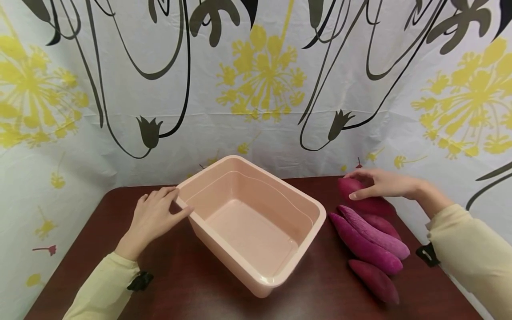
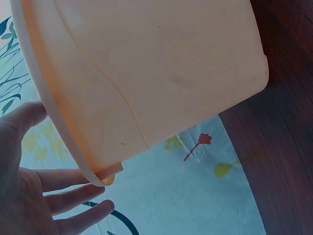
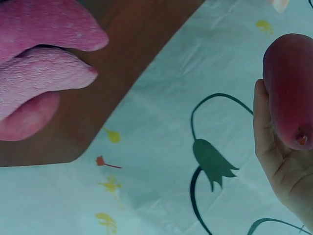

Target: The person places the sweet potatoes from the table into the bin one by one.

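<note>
A pale pink plastic basin [image 1: 250,213] stands turned at an angle on the dark table. My left hand [image 1: 156,215] touches the rim at its left corner. In the left wrist view the thumb [image 2: 34,113] meets the rim, and the other fingers stretch out by the corner. My right hand [image 1: 384,183] holds a dark red sweet potato [image 1: 374,206] at the far right; in the right wrist view the sweet potato [image 3: 292,88] lies against the fingers. Several more sweet potatoes [image 1: 364,246] lie nearer to me, some side by side, one partly hidden.
The reddish-brown table [image 1: 160,275] ends on the right just past the sweet potatoes. A white sheet [image 1: 256,138] with yellow and dark flower prints hangs behind and at both sides. Black straps sit on both wrists.
</note>
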`<action>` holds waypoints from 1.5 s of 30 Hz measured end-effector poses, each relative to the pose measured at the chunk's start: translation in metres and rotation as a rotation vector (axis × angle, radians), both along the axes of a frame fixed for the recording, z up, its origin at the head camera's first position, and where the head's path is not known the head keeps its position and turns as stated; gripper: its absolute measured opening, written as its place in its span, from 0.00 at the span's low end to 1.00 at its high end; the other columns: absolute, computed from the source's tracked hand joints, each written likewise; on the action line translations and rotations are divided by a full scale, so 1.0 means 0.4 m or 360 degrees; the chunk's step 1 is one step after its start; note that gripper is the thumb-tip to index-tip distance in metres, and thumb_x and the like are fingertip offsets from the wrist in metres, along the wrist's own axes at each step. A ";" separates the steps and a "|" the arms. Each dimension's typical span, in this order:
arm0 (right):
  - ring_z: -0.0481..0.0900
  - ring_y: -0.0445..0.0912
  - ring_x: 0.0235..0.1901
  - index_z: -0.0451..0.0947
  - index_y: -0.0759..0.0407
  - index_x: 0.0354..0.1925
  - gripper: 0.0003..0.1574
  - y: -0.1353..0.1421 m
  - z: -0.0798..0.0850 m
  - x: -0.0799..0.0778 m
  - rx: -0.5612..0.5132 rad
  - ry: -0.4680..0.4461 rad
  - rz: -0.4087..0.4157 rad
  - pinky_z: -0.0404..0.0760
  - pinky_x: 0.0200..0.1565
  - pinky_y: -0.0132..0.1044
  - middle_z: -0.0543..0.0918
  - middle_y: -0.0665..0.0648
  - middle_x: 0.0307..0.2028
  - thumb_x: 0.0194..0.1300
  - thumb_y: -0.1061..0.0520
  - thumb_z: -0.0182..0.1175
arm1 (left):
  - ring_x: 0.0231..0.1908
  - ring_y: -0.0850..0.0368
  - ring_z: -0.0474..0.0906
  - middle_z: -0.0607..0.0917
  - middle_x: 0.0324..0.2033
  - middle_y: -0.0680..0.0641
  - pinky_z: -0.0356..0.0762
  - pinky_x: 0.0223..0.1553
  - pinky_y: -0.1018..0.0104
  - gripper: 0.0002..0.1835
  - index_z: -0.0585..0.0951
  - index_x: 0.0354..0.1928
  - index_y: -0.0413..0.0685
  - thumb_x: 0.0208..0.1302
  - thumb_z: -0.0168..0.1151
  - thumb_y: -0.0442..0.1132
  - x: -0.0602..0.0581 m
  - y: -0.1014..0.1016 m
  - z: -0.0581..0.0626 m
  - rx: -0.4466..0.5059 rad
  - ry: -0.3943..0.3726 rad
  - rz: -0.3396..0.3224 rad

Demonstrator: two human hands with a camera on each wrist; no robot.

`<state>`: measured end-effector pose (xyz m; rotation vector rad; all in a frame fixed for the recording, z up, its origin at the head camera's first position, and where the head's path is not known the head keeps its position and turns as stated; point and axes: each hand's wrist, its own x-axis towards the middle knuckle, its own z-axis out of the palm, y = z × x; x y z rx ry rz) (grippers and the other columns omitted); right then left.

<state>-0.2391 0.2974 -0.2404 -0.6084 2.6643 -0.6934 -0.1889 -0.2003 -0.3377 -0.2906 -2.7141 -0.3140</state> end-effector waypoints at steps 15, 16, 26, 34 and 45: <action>0.71 0.48 0.45 0.64 0.58 0.56 0.35 -0.095 0.086 -0.042 0.0061 -0.0006 0.0175 0.70 0.42 0.40 0.75 0.53 0.42 0.53 0.45 0.61 | 0.48 0.40 0.68 0.74 0.47 0.37 0.56 0.47 0.39 0.37 0.75 0.50 0.35 0.51 0.54 0.63 -0.001 -0.001 -0.001 -0.0014 0.0004 0.0015; 0.71 0.49 0.45 0.64 0.58 0.56 0.35 -0.103 0.091 -0.044 0.0062 -0.0003 0.0189 0.71 0.42 0.40 0.75 0.53 0.42 0.53 0.46 0.61 | 0.48 0.41 0.68 0.74 0.47 0.37 0.56 0.47 0.39 0.37 0.75 0.50 0.35 0.51 0.55 0.63 -0.001 -0.001 -0.001 -0.0015 0.0002 0.0014; 0.70 0.50 0.45 0.62 0.55 0.58 0.37 -0.183 0.125 -0.067 0.0060 -0.0158 0.0216 0.73 0.38 0.40 0.73 0.57 0.44 0.53 0.45 0.61 | 0.49 0.41 0.68 0.74 0.48 0.38 0.56 0.47 0.39 0.37 0.75 0.50 0.36 0.51 0.54 0.63 -0.004 -0.001 -0.002 -0.0024 -0.0023 0.0007; 0.66 0.51 0.50 0.60 0.53 0.59 0.40 -0.247 0.152 -0.089 0.0138 -0.0206 0.0219 0.73 0.38 0.42 0.69 0.58 0.49 0.52 0.42 0.61 | 0.48 0.41 0.68 0.74 0.48 0.38 0.56 0.48 0.39 0.38 0.74 0.51 0.36 0.51 0.54 0.63 -0.003 0.000 0.000 -0.0022 -0.0037 0.0015; 0.66 0.50 0.50 0.60 0.56 0.59 0.40 -0.333 0.157 -0.117 0.0108 -0.0248 0.0352 0.70 0.45 0.42 0.70 0.57 0.48 0.53 0.44 0.62 | 0.49 0.41 0.67 0.74 0.48 0.37 0.55 0.48 0.39 0.37 0.74 0.51 0.36 0.51 0.54 0.62 -0.002 0.000 0.002 -0.0013 -0.0039 0.0015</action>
